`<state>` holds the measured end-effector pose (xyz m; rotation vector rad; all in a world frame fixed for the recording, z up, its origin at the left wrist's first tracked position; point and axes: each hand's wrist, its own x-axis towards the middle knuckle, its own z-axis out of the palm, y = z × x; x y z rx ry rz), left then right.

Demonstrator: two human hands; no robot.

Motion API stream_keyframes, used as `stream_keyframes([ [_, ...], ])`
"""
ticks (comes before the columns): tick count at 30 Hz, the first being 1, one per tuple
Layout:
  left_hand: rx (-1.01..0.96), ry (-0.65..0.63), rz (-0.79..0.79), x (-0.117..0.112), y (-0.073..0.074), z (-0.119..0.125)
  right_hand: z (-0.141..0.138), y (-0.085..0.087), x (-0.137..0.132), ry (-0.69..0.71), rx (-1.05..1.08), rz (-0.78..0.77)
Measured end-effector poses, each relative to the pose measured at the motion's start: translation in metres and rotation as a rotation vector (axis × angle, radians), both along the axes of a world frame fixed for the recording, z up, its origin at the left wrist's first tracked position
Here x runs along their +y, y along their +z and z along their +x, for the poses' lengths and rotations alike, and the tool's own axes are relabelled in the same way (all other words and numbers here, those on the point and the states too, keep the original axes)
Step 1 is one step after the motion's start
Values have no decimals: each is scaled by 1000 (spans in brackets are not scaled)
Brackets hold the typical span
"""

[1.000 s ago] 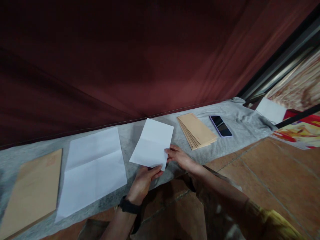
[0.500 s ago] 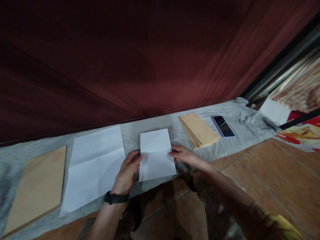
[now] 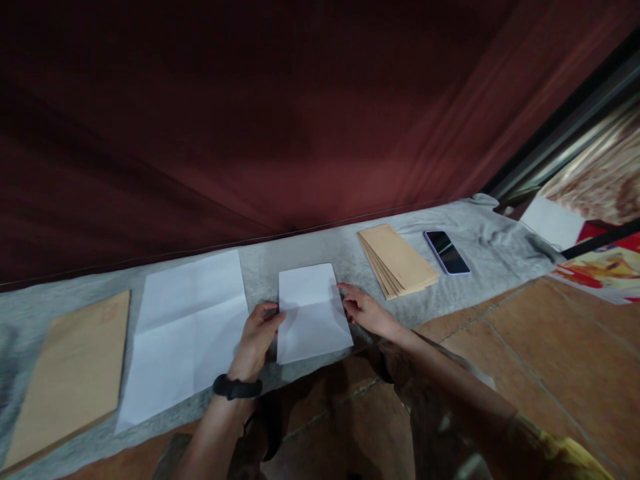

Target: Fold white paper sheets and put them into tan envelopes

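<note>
- Two hands on one folded white sheet [image 3: 313,312], which lies flat on the grey cloth [image 3: 310,250] at lower centre of the frame.
- Left hand [image 3: 257,337], black band at the wrist, rests at the sheet's left edge; its grip is loose, fingertips curled onto the paper's margin, pressing rather than pinching.
- Right hand [image 3: 367,312] sits at the sheet's right edge, fingers spread and laid flat against the paper; nothing is held between them.
- Progress, as judged: the sheet looks already doubled over, with a faint crease across its middle, and squared up on the cloth. Whether a further fold is due cannot be read from the frame.
- Left of it, a larger unfolded sheet [image 3: 187,333] shows crease lines and lies open, untouched.
- Far lower left, a big brown envelope [image 3: 67,377], cut off by the frame edge.
- Right of centre, a fanned stack of tan envelopes [image 3: 397,260], well apart from the hands; none appears filled.
- Beside the stack, a dark phone [image 3: 447,252], screen up.
- Hard to make out: the dark red curtain [image 3: 250,120] fills the upper frame and hides whatever lies behind; the white slip [image 3: 550,223] at far right is blurred; the undersides of both hands are unseen.
</note>
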<state>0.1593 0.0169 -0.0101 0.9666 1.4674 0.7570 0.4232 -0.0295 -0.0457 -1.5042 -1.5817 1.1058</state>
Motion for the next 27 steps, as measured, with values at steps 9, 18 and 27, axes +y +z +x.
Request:
stream_keyframes([
  [9,-42,-1,-44,0,2,-2,2,18,-15,182,-495,364],
  [18,-55,-3,-78,-2,6,-2,4,22,-17,291,-622,385],
  [27,12,-153,-1,1,5,-12,2,26,-9,237,-582,321],
])
